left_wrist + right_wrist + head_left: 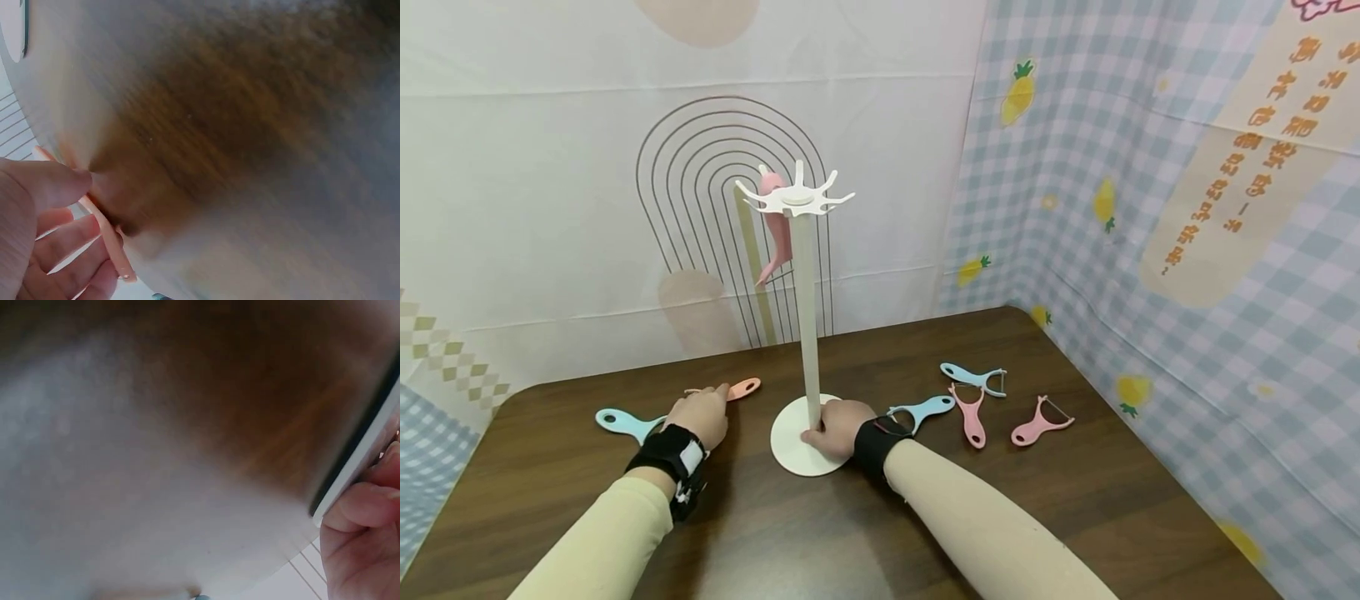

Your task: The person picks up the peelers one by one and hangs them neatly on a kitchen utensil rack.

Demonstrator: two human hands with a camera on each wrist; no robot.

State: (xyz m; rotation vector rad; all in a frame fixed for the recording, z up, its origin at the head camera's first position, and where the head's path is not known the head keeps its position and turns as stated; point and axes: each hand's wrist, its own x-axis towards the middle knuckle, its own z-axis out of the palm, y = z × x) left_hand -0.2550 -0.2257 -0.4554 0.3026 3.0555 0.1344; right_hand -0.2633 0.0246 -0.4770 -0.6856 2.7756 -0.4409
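Observation:
At the left of the table, my left hand [698, 415] holds an orange peeler [745, 388], whose handle sticks out past the fingers in the head view. The left wrist view shows the thumb and fingers around the orange peeler [107, 232]. My right hand [844, 425] grips the foot of a white hanging stand [806, 308], thumb by the pole just above its round base [790, 442]. In the right wrist view, curled fingers [369, 503] lie at the base's edge. A pink peeler [780, 237] hangs from one of the stand's top hooks.
A blue peeler [625, 422] lies beside my left wrist, its head partly hidden. Right of the stand lie a blue peeler [928, 407] near my right wrist, another blue one [964, 375], a pink one [972, 419] and a second pink one [1036, 427]. Cloth hangs behind the table [760, 542].

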